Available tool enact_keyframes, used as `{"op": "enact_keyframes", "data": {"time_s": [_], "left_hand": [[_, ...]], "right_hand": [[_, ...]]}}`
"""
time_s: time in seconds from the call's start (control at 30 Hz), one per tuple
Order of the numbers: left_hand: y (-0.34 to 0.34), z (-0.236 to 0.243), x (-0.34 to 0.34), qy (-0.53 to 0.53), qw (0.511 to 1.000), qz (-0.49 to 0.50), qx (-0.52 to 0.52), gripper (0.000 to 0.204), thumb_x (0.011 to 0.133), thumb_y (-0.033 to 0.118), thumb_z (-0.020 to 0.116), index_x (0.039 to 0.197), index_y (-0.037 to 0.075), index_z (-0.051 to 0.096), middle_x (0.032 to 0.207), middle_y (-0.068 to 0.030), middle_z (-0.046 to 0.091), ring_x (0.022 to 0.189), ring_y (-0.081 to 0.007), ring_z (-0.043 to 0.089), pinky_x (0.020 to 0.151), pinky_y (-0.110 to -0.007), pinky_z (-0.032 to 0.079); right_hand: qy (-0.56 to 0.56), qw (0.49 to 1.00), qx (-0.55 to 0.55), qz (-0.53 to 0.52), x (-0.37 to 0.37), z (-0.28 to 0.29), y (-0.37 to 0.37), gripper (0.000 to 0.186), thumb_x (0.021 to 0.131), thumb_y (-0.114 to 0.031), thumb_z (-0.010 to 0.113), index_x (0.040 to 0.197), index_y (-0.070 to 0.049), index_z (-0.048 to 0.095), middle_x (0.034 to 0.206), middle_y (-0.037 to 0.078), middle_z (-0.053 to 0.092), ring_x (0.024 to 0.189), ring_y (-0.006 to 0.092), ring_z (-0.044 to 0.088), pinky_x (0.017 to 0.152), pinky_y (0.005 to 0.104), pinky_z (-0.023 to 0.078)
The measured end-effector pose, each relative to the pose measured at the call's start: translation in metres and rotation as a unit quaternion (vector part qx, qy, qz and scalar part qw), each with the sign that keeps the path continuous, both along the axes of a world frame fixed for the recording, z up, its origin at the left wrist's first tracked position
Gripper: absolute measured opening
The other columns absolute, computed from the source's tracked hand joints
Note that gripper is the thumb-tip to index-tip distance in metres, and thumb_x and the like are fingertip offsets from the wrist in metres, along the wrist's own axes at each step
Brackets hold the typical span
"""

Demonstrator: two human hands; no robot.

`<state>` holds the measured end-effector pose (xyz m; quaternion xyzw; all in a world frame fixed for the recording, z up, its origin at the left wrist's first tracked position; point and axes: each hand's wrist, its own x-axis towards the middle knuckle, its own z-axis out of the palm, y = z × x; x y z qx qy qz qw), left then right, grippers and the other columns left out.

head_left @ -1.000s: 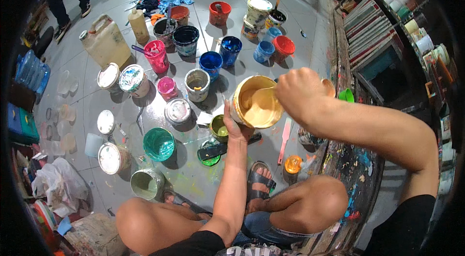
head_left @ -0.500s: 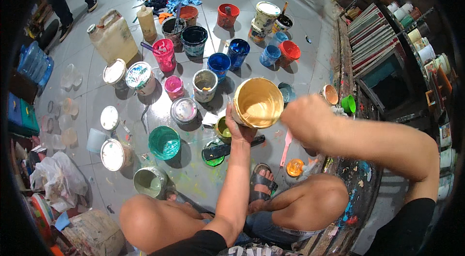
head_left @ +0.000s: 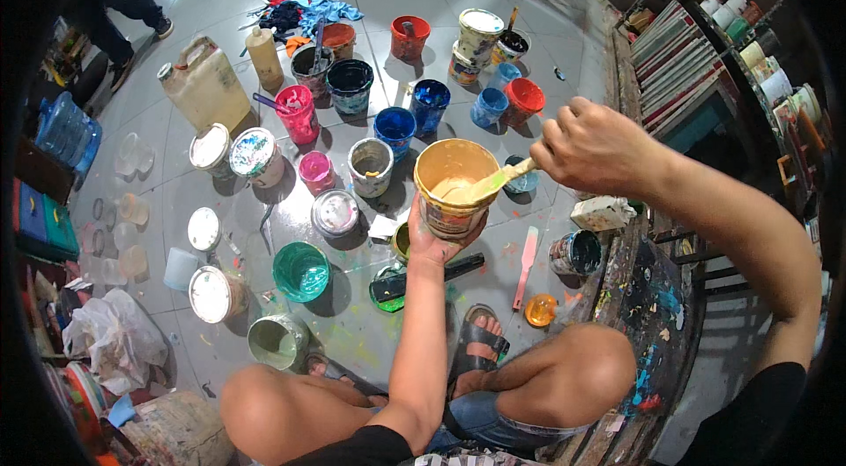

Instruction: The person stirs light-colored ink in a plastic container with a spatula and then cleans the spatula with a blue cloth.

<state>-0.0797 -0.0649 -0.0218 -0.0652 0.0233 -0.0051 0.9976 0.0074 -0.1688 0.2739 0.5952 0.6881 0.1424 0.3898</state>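
My left hand (head_left: 438,241) is closed around the lower part of a yellow tub (head_left: 445,216), holding it above the floor. Thick pale orange-yellow paint coats its inner wall and lies in the bottom. The tub tilts a little toward me. In my right hand (head_left: 589,147) is the handle end of a paint-smeared spatula (head_left: 500,178), and its blade end dips over the tub's right rim. Below the tub, a black flat tool (head_left: 441,279) lies across a green-smeared lid (head_left: 388,285). A pink spatula (head_left: 526,268) rests on the floor to the right.
Several paint tubs stand ahead, among them a green one (head_left: 300,272) and a pink one (head_left: 297,118). A jerrycan (head_left: 204,82) is at the far left. A dark paint pot (head_left: 577,253) and a paint-stained bench (head_left: 648,307) are on the right. Another person's leg (head_left: 137,3) shows far left.
My right hand has risen and moved slightly right, and the spatula now shows between it and the tub. The tub has tilted more upright and shifted slightly left.
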Motion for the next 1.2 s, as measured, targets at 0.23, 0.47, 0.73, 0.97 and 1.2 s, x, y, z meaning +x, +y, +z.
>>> {"op": "enact_keyframes", "data": {"time_s": [0.23,0.47,0.73,0.97,1.2], "left_hand": [[-0.024,0.054,0.004,0.101,0.986,-0.133,-0.012,0.064,0.089,0.058,0.035,0.134,0.013,0.045,0.129,-0.0179,0.05,0.11,-0.037,0.053,0.089,-0.052,0.046],[0.012,0.058,-0.002,0.04,0.987,0.06,0.146,0.057,0.093,0.048,0.037,0.133,0.008,0.045,0.129,-0.0173,0.051,0.116,-0.0353,0.052,0.092,-0.054,0.046],[0.035,0.045,-0.01,0.105,0.981,0.095,0.134,0.062,0.093,0.054,0.033,0.135,0.01,0.042,0.131,-0.0174,0.049,0.117,-0.036,0.051,0.094,-0.053,0.045],[0.025,0.049,-0.009,0.051,0.974,0.118,0.184,0.064,0.094,0.057,0.033,0.135,0.008,0.042,0.13,-0.014,0.051,0.117,-0.0325,0.053,0.095,-0.051,0.046],[0.036,0.045,-0.004,0.047,0.94,0.27,0.206,0.059,0.095,0.041,0.045,0.141,0.008,0.033,0.135,-0.0124,0.047,0.124,-0.0271,0.048,0.103,-0.043,0.04]], "right_hand": [[-0.092,0.976,0.136,0.145,0.055,-0.011,0.007,0.014,0.078,-0.019,0.058,0.07,-0.011,0.049,0.058,0.002,0.052,0.051,0.0132,0.055,0.044,0.0263,0.037],[0.012,0.99,0.102,-0.093,0.043,-0.032,0.005,0.014,0.085,-0.019,0.055,0.078,-0.007,0.053,0.06,0.007,0.062,0.049,0.0216,0.063,0.043,0.0332,0.048],[0.034,0.996,0.032,-0.078,0.01,0.013,0.004,0.011,0.077,-0.015,0.06,0.071,-0.006,0.057,0.06,0.008,0.062,0.059,0.0208,0.066,0.053,0.0353,0.052],[-0.077,0.983,0.155,0.059,0.02,0.004,0.019,0.016,0.077,-0.016,0.057,0.067,-0.01,0.047,0.051,0.002,0.049,0.045,0.0145,0.057,0.038,0.0282,0.038],[0.037,0.958,0.166,-0.229,0.001,-0.024,0.014,0.01,0.082,-0.013,0.055,0.076,-0.006,0.059,0.063,0.009,0.064,0.058,0.0231,0.067,0.049,0.0341,0.053]]}}
